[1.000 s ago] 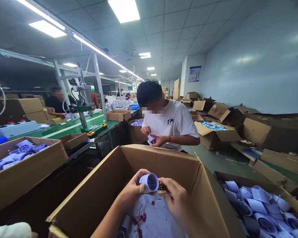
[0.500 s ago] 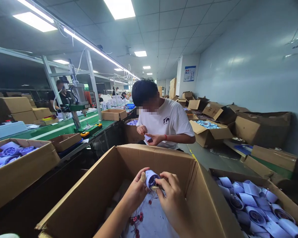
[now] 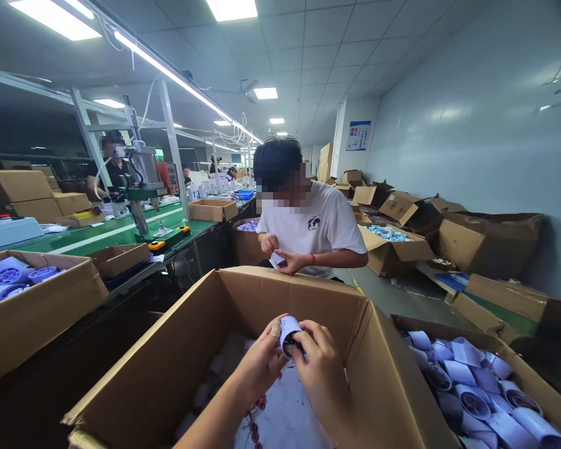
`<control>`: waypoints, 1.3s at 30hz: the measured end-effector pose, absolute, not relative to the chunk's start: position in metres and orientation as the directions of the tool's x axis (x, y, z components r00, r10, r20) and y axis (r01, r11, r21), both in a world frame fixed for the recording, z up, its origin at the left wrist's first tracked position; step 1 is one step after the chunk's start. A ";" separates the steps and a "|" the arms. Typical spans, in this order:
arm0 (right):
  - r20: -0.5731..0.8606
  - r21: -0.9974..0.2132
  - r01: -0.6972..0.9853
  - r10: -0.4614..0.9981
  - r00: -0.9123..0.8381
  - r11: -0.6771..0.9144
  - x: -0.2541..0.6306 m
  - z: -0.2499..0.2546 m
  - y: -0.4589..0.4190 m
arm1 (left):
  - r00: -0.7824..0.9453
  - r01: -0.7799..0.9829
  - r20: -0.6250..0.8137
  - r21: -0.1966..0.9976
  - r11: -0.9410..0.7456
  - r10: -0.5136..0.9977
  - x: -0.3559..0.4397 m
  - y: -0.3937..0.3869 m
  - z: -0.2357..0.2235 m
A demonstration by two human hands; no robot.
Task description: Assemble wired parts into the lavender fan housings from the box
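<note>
And here at the centre, the left hand [image 3: 262, 357] has the pale cup [image 3: 288, 329] in its grasp, fingers wrapped against the cup's side, holding it tilted above the big open carton [image 3: 290, 280]. In comes the right hand [image 3: 321, 358] from the other side, bent fingers right at the cup's dark open end; whether they pinch anything inside is hidden, so its grip I cannot tell.

Just below the hands, inside the carton, red parts [image 3: 255, 415] lie in a loose string on a whitish sheet [image 3: 283, 415], partly covered by the left forearm.

Out to the right, a second carton [image 3: 535, 368] is heaped with more pale cups [image 3: 484, 380], tipped every which way. Over on the left, another open carton [image 3: 51, 321] holds pale round pieces [image 3: 12, 274], beside the long green desk [image 3: 107, 236], where a press [image 3: 143, 171] stands upright.

Straight ahead, beyond the big carton's far wall, a person in a white shirt [image 3: 311, 227] bends over a small pale piece [image 3: 277, 259] held in both hands.
</note>
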State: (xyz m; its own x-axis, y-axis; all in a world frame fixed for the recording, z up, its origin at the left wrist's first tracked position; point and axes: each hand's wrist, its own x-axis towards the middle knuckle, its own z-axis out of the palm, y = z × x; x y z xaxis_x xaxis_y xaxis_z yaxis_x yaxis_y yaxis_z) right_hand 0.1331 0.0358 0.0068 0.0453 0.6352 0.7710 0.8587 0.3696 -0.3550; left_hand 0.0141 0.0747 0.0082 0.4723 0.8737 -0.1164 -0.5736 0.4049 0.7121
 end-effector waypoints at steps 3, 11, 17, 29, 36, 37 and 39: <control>0.747 -0.381 0.832 0.664 0.021 0.403 0.136 0.004 0.039 | 0.458 -0.538 -0.135 0.745 0.395 0.879 0.012 0.076 0.010; 0.713 -0.573 0.691 0.683 0.156 0.440 0.134 0.000 0.041 | 0.374 -0.457 -0.225 0.799 0.390 0.900 0.009 0.077 0.018; 0.461 -0.860 0.390 0.830 0.314 0.330 0.134 0.004 0.042 | 0.468 -0.443 -0.153 0.812 0.380 0.870 0.009 0.080 0.014; 0.448 -0.790 0.411 0.886 -0.123 0.456 0.150 0.017 0.035 | 0.472 -0.380 -0.164 0.848 0.368 0.866 0.004 0.077 0.026; 0.588 -0.616 0.606 0.806 -0.072 0.503 0.147 0.009 0.042 | 0.381 -0.293 -0.140 0.919 0.262 0.914 0.001 0.077 0.023; 0.608 -0.604 0.617 0.792 -0.053 0.505 0.147 0.008 0.043 | 0.323 -0.268 -0.122 0.939 0.215 0.938 0.000 0.078 0.023; 0.636 -0.588 0.635 0.771 -0.019 0.501 0.147 0.005 0.046 | 0.208 -0.213 -0.060 0.971 0.105 0.976 -0.001 0.078 0.024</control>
State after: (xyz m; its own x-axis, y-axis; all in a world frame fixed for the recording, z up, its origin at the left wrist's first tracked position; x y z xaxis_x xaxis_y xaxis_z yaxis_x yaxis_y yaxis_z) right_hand 0.1465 0.0456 0.0049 -0.0193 0.7713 0.6362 0.6347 0.5011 -0.5882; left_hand -0.0008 0.0781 0.0237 0.2080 0.9763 -0.0602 -0.2133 0.1053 0.9713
